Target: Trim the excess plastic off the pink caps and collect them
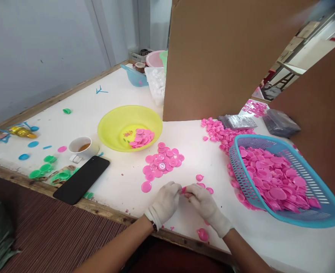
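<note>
My left hand (164, 201) and my right hand (206, 204), both in whitish gloves, meet over the white table near its front edge. Between their fingertips is a small pink plastic piece (183, 190), mostly covered, and both hands pinch it. Just beyond my left hand lies a loose pile of flat pink discs (161, 163). A few small pink cup-shaped pieces (199, 177) are scattered by my right hand, and another rounded pink piece (203, 234) lies at the table's front edge. More pink discs (141, 138) rest in a yellow bowl (113, 133) behind the pile.
On the right stands a blue basket (323, 189) full of pink pieces, with more heaped (221, 132) beside it. An upright cardboard sheet (213, 60) blocks the back. To the left are a black phone (82, 179), a cup (76, 146) of brown liquid and green pieces (45, 168).
</note>
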A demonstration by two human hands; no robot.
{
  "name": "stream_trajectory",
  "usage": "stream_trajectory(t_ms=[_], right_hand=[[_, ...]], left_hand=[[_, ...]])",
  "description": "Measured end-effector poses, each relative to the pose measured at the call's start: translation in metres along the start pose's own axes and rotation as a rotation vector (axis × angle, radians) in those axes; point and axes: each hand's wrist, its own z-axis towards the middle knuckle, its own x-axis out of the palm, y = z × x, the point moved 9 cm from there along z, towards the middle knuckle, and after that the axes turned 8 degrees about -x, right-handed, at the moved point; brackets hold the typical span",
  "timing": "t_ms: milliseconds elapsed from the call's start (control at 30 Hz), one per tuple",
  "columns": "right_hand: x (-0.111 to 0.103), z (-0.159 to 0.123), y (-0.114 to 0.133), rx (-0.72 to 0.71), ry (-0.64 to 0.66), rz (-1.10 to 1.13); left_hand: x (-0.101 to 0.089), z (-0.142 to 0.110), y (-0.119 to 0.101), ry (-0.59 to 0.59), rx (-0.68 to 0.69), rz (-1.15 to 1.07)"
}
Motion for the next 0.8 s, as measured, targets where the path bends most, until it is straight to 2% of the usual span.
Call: stream_trajectory(t_ms=[67, 133, 233, 300, 467, 600, 667, 800], right_hand=[[-0.026, -0.002, -0.018, 0.119, -0.108, 0.067], [-0.044, -0.004, -0.037, 0.255, -0.181, 0.219], [-0.054, -0.004, -0.063, 0.424, -0.204, 0.492], [-0.056, -0.002, -0.079, 0.493, -0.192, 0.566], [-0.048, 0.007, -0.109, 0.573, -0.09, 0.531], [-0.031, 0.008, -0.12, 0.622, 0.085, 0.532], [-0.025, 0.007, -0.125, 0.662, 0.143, 0.553], [-0.025, 0.01, -0.126, 0.683, 0.158, 0.541]], left_hand=[[0.0, 0.016, -0.019, -0.031, 0.036, -0.077], [0.005, 0.032, -0.035, -0.013, 0.074, -0.164], [0.02, 0.057, -0.049, 0.092, 0.07, -0.306], [0.033, 0.072, -0.048, 0.144, 0.008, -0.356], [0.061, 0.099, -0.026, 0.201, -0.223, -0.325], [0.088, 0.105, -0.011, 0.404, -0.411, -0.381], [0.096, 0.108, -0.008, 0.483, -0.446, -0.384], [0.1, 0.114, -0.006, 0.547, -0.468, -0.355]])
